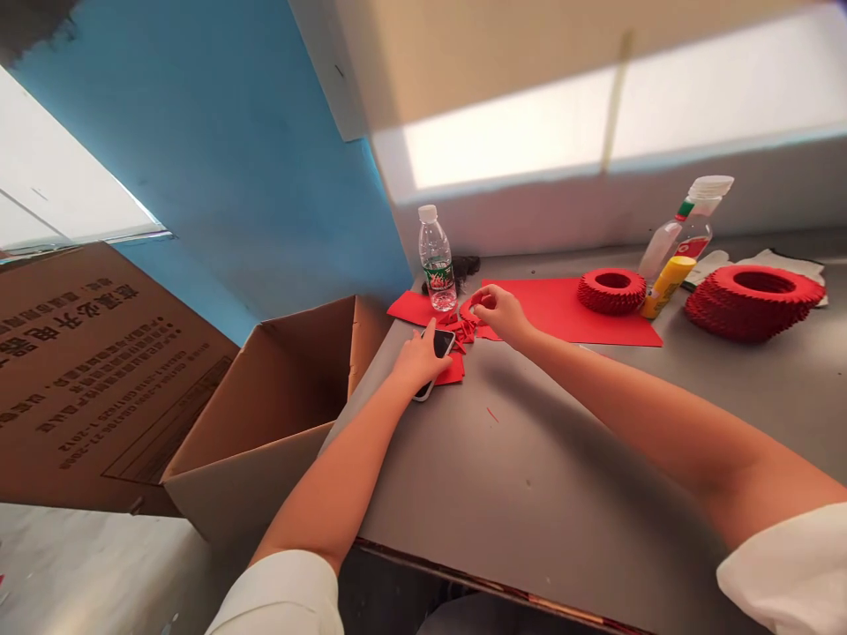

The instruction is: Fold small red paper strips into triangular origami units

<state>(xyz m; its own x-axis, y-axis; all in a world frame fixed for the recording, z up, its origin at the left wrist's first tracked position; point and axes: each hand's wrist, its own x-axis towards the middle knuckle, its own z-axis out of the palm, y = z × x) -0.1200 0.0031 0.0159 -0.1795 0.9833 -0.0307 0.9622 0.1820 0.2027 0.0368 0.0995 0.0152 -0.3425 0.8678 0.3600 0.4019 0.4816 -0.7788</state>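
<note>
My left hand (420,357) lies on a dark smartphone (442,344) near the table's left edge, fingers bent over it with one finger stretched onto the screen. My right hand (499,310) is closed in a pinch on a small red folded-paper ring (471,310) just right of a clear water bottle (436,261). Loose red paper pieces (456,335) lie between the two hands, partly under the phone.
A red paper sheet (569,313) carries a finished red paper ring (612,290). A larger red ring (754,300), a yellow glue stick (668,284) and a spray bottle (688,225) stand at the right. An open cardboard box (278,406) sits left of the grey table (529,459).
</note>
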